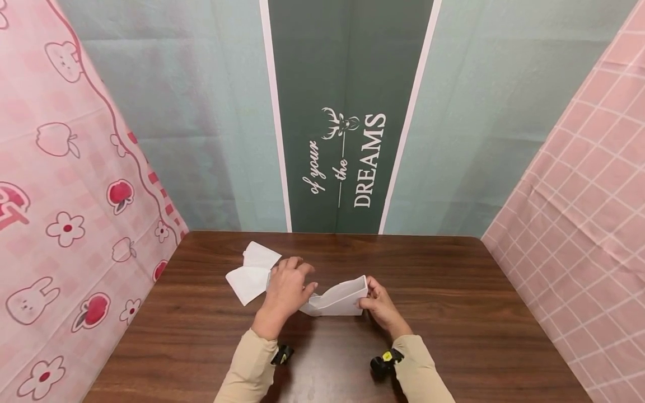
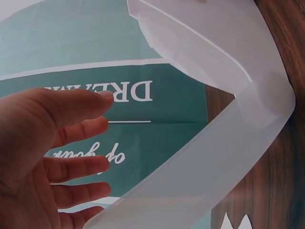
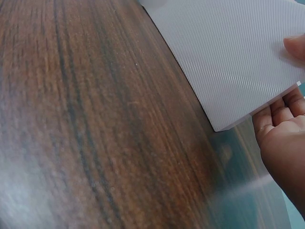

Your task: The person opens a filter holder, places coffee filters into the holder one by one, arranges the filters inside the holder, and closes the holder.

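Observation:
A white box (image 1: 344, 303) with ribbed sides and a curved, slanting open top stands on the table. A translucent lid (image 2: 200, 152) is swung out from its low left end. My right hand (image 1: 380, 305) grips the taller right end, thumb on the near side and fingers round the end. The box's ribbed wall (image 3: 233, 57) fills much of the right wrist view's upper right. My left hand (image 1: 288, 286) hovers over the lid, thumb and fingers spread apart with nothing between them. In the head view this hand covers much of the lid.
Two white folded sheets (image 1: 248, 283) lie left of my left hand on the brown wooden table (image 1: 453, 280). A green curtain (image 1: 327, 67) with white lettering hangs behind the table, and pink patterned cloths (image 1: 579, 184) hang at both sides.

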Demonstrator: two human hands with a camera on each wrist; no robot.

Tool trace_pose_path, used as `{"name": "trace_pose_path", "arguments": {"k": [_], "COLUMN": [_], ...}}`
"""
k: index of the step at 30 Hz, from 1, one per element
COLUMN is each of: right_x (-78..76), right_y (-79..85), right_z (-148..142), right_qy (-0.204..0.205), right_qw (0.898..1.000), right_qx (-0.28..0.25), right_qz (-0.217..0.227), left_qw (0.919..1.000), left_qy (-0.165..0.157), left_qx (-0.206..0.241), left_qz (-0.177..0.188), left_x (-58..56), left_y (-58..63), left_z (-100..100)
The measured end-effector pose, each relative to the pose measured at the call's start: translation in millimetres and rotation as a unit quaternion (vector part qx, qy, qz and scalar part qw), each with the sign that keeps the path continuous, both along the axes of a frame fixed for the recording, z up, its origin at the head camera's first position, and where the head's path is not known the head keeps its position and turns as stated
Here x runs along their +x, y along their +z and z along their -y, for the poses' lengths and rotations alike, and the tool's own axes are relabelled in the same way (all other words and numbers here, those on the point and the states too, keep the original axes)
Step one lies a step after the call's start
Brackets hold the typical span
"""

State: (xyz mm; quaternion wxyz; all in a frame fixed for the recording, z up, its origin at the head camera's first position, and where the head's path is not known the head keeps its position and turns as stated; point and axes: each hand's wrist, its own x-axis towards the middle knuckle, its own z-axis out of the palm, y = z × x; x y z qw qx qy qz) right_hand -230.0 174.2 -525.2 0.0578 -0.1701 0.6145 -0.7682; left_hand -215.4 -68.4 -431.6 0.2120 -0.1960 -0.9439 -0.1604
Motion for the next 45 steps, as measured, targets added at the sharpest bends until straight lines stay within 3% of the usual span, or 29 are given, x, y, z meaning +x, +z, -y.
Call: {"name": "trace_pose_path", "arguments": {"k": [17, 26, 29, 45], "right_x": [0.3, 1.1, 0.9, 1.6], "right_y": [1.7, -0.7, -1.6, 2.5], "right_z": [0, -2, -2, 1], "right_qy": [-0.001, 0.002, 0.003, 0.003], "right_qw": [1.0, 1.0, 1.0, 1.0], "right_qx": [0.006, -0.002, -0.003, -0.001], "right_qz": [-0.002, -0.004, -0.004, 0.0], "left_qw": [0.9985, 0.9954, 0.9941, 0.9921], "left_qy": [0.028, 0.036, 0.042, 0.082], "left_qx": [0.047, 0.078, 0.082, 0.078], "left_qz": [0.001, -0.044, -0.057, -0.055], "left_x": [-1.6, -4.0, -5.0, -6.3], "left_y": [5.9, 2.7, 1.2, -2.8], "left_z": [14, 24, 29, 53]}}
